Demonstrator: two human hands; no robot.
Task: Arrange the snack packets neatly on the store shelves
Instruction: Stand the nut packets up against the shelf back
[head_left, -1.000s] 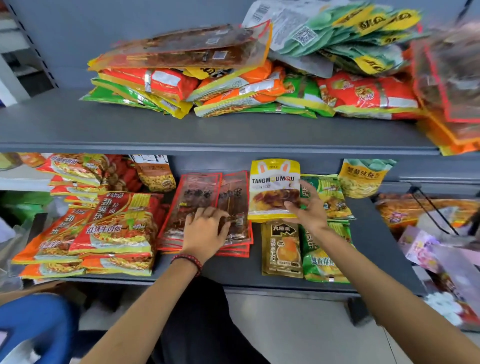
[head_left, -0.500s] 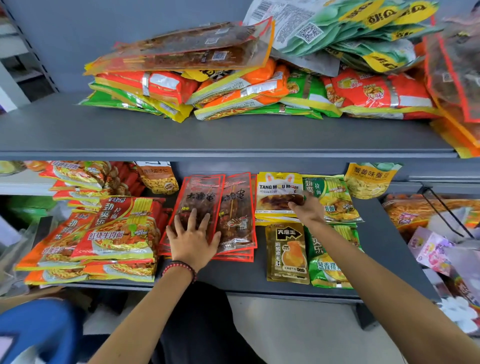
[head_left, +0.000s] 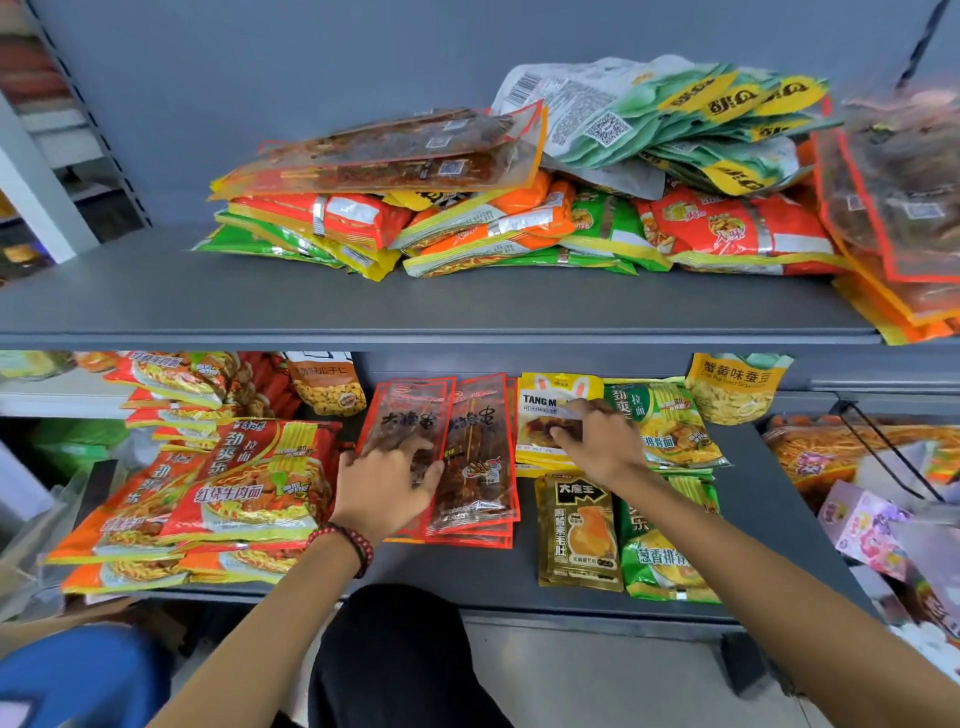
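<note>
On the lower shelf (head_left: 467, 577) my left hand (head_left: 387, 480) lies flat with spread fingers on a stack of red-edged clear skewer packets (head_left: 475, 457). My right hand (head_left: 597, 441) rests with straight fingers on the yellow TANG packets (head_left: 540, 410), which lie flat in a small stack. A gold pouch (head_left: 579, 530) lies in front of the yellow stack. Green noodle packets (head_left: 670, 421) sit right of my right hand, with more green packets (head_left: 660, 551) nearer the shelf front.
Red and orange noodle packets (head_left: 208, 493) are stacked at the lower left. The upper shelf (head_left: 363, 306) carries a loose heap of mixed packets (head_left: 519, 208). A yellow bean packet (head_left: 732, 387) leans at the back right. A basket (head_left: 857, 467) of goods stands at the right.
The yellow TANG packet, upright one second ago, now lies flat on its stack under my right hand. My left hand has stayed on the skewer packets, fingers spreading. The camera view tilted upward.
</note>
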